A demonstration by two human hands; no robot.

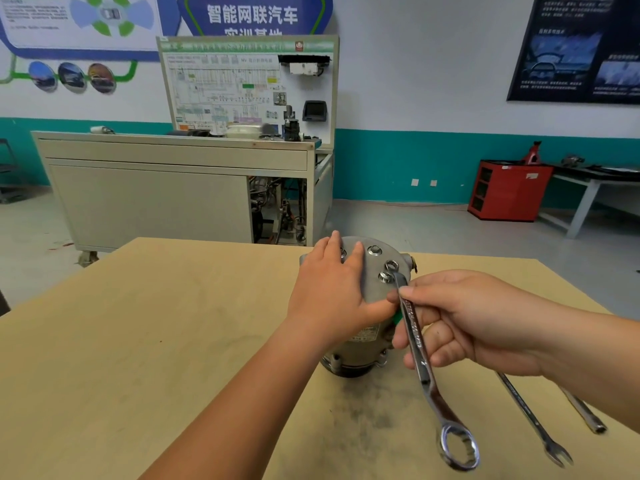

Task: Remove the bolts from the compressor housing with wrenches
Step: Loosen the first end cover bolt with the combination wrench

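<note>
Nearest the camera hangs the ring end of a chrome wrench (419, 348), its shaft gripped by the right hand (460, 323), with the fingers curled round the middle and the thumb on top. Just right of it on the wooden table (138, 341) lie a spare wrench (533, 420) and a rod-like tool (585, 414), both untouched.

The wrench's far end sits at a bolt (383, 276) on top of the compressor housing (370, 337), which stands on end near the middle of the table. The left hand (332, 292) lies flat on the housing's top, fingers straight, pressing down and grasping nothing. Other bolts (375, 251) show beyond it, so most of the job looks undone.

The housing looks like cast metal, likely heavy and rigid, but round (so it may twist or rock when the bolt is loaded). A palm on top or a grip round its side should steady it. The wrench is stiff and smooth; holding nearer the ring end would give more leverage.

Farther off stand a grey cabinet (156, 188) and a red cabinet (509, 190).
</note>
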